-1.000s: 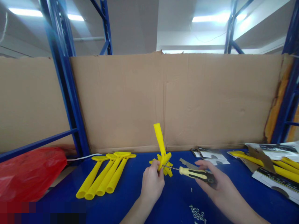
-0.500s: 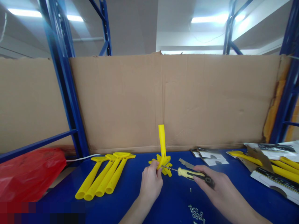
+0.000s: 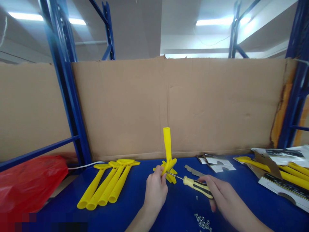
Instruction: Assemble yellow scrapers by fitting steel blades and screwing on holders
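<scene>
Yellow tubular handle (image 3: 167,141) upright, left hand (image 3: 155,189) finger-pinching its base, seemingly bracing it against the screwdriver (image 3: 196,186) the right hand (image 3: 226,196) finger-grips.

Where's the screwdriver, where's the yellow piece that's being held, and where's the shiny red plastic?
Screwdriver (image 3: 189,182): head view, on the cream front of its handle.
Yellow piece (image 3: 167,141): head view, on its upright tube.
Red plastic (image 3: 31,183): head view, on its crinkly middle.
</scene>
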### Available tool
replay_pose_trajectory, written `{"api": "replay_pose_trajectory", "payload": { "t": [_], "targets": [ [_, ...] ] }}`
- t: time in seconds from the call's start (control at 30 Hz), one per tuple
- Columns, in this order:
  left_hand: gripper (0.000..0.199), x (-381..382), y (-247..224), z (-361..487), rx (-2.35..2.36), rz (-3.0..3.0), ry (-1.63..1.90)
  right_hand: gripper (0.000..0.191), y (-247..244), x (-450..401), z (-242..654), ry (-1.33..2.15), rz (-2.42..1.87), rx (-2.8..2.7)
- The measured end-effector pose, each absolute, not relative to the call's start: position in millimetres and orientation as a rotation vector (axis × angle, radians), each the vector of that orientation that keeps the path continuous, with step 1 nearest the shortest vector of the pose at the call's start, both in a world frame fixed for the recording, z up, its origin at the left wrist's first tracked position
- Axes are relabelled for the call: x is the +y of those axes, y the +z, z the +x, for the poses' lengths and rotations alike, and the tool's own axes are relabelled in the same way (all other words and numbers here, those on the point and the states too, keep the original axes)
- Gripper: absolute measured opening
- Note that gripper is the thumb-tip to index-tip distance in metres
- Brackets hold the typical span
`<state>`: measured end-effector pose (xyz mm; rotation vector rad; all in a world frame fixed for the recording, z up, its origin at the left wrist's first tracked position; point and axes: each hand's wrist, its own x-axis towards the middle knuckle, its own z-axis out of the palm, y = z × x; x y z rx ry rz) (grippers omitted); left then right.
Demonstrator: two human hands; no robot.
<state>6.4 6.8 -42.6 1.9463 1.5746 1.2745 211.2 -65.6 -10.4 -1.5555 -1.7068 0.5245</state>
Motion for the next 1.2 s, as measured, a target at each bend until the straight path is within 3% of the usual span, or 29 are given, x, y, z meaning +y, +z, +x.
{"api": "replay_pose_trajectory", "payload": {
  "t": [0.43,0.9,1.2],
  "targets": [
    [0.011,6,-41,10,1.543,1.732,1.464,0.051,-5,-59,214,0.694,-1.545,-1.42],
    [0.008,-3,-36,15,1.555,1.937,1.459,0.027,-15,-50,223,0.321,-1.74,-1.624],
    [0.012,-5,-37,16,1.582,2.074,1.384,0.032,-24,-47,225,0.211,-1.902,-1.747]
  ]
}}
